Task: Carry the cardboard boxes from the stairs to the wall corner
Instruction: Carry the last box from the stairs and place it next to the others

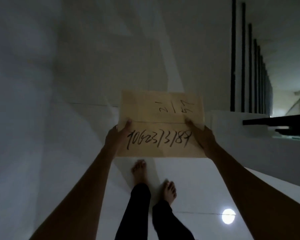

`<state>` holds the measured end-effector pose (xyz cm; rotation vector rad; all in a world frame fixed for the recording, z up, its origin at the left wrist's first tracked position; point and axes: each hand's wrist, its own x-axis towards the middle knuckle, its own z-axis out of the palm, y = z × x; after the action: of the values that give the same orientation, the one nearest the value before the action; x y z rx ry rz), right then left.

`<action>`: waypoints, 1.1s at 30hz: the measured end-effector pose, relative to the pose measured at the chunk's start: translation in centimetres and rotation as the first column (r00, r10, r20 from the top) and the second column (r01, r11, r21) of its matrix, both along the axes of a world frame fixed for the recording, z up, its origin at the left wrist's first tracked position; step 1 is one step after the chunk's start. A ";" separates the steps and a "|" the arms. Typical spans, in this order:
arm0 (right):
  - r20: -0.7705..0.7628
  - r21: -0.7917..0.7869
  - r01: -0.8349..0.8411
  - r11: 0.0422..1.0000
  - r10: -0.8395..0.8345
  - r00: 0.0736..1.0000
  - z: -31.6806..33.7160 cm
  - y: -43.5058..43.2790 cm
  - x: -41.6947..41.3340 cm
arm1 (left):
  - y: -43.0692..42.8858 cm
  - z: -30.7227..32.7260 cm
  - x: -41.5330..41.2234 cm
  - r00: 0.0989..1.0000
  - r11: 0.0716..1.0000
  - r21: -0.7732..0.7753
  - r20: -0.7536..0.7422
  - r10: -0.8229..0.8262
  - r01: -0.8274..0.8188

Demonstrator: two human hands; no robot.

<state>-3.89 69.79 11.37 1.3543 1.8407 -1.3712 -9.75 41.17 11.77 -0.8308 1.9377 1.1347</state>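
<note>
A tan cardboard box [161, 111] with black handwritten numbers on its top hangs in front of me above the white tiled floor. My left hand [117, 135] grips its left side with the thumb on top. On the opposite side, my right hand [202, 137] holds the box the same way. Both arms are stretched forward. My bare feet show on the floor just below the box.
A white wall [33, 84] fills the left and meets another wall ahead. A dark stair railing [246, 66] with vertical bars stands at the right, above a dark step edge [274, 121]. A lamp reflection [228, 216] glares on the floor tiles.
</note>
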 end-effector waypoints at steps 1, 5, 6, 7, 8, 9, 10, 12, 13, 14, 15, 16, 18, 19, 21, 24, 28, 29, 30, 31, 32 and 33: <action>-0.004 -0.003 -0.035 0.999 0.035 0.999 3.0 -1.4 0.0 | -2.0 4.4 1.2 0.999 1.000 -0.026 0.044 0.018 -0.017; -0.057 0.005 -0.205 0.979 0.205 0.977 15.6 -7.0 0.9 | -7.8 16.8 7.0 0.987 0.986 -0.052 -0.029 0.160 -0.162; -0.075 0.021 -0.257 0.966 0.258 0.963 18.7 -8.4 1.4 | -9.1 19.8 8.9 0.975 0.975 -0.039 -0.037 0.217 -0.218; -0.096 0.035 -0.315 0.949 0.317 0.944 22.0 -9.8 2.1 | -10.3 23.5 11.1 0.964 0.964 -0.026 -0.042 0.262 -0.264; -0.117 0.041 -0.357 0.933 0.359 0.926 24.2 -10.6 2.7 | -11.0 25.6 12.8 0.949 0.951 -0.001 -0.068 0.308 -0.309; -0.135 0.053 -0.390 0.919 0.394 0.909 26.2 -11.4 3.4 | -11.6 27.7 14.5 0.938 0.940 0.004 -0.068 0.340 -0.340; -0.151 0.063 -0.434 0.899 0.438 0.886 28.8 -12.5 4.4 | -12.6 29.8 16.9 0.913 0.916 0.009 -0.078 0.400 -0.401; -0.187 0.069 -0.509 0.858 0.512 0.839 33.0 -14.4 6.7 | -13.8 34.3 21.6 0.868 0.875 0.019 -0.116 0.483 -0.484; -0.209 0.068 -0.542 0.837 0.544 0.813 35.0 -15.4 7.8 | -14.2 36.4 24.0 0.845 0.853 0.016 -0.136 0.518 -0.521; -0.222 0.074 -0.581 0.810 0.582 0.782 36.7 -16.5 8.8 | -14.6 37.9 26.4 0.813 0.824 0.017 -0.158 0.561 -0.566; -0.232 0.082 -0.628 0.774 0.627 0.743 38.2 -17.6 9.8 | -15.1 39.3 28.9 0.780 0.792 0.019 -0.164 0.604 -0.610; -0.235 0.085 -0.677 0.731 0.675 0.699 39.7 -18.8 10.9 | -15.7 40.3 31.6 0.743 0.757 0.019 -0.179 0.645 -0.653; -0.243 0.076 -0.756 0.650 0.747 0.618 41.9 -21.7 13.3 | -16.7 42.3 37.0 0.662 0.681 0.030 -0.205 0.721 -0.732; -0.247 0.073 -0.795 0.602 0.783 0.571 42.8 -23.4 14.6 | -17.3 43.1 39.8 0.616 0.634 0.028 -0.212 0.759 -0.773; -0.255 0.085 -0.870 0.486 0.855 0.452 44.2 -27.0 17.9 | -18.4 44.5 45.6 0.525 0.541 0.014 -0.222 0.822 -0.841; -0.278 0.090 -0.937 0.337 0.912 0.302 45.7 -32.2 23.6 | -19.9 45.5 54.1 0.381 0.398 0.022 -0.244 0.892 -0.917; -0.287 0.104 -0.985 0.141 0.952 0.106 46.6 -38.8 32.3 | -21.6 46.9 64.9 0.207 0.222 0.019 -0.283 0.936 -0.975; -0.295 0.098 -0.988 0.118 0.952 0.084 46.7 -40.3 34.7 | -22.1 47.1 67.7 0.171 0.184 0.018 -0.288 0.942 -0.983; -0.305 0.097 -0.990 0.099 0.950 0.065 46.9 -41.5 37.2 | -22.7 47.1 70.5 0.147 0.159 0.018 -0.295 0.944 -0.987; -0.313 0.096 -0.992 0.080 0.949 0.046 47.1 -42.7 39.7 | -23.2 47.3 73.2 0.132 0.143 0.016 -0.301 0.944 -0.990; -0.319 0.093 -0.994 0.056 0.947 0.023 47.3 -43.9 42.2 | -23.7 47.3 75.8 0.111 0.122 0.016 -0.311 0.944 -0.992; -0.323 0.089 -0.995 0.033 0.946 0.003 47.4 -45.0 44.6 | -24.2 47.6 78.2 0.082 0.094 0.023 -0.325 0.942 -0.995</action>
<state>40.76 24.81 58.73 -0.5182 1.9924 -0.7844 68.43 17.00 59.34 -2.5113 1.4942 1.8526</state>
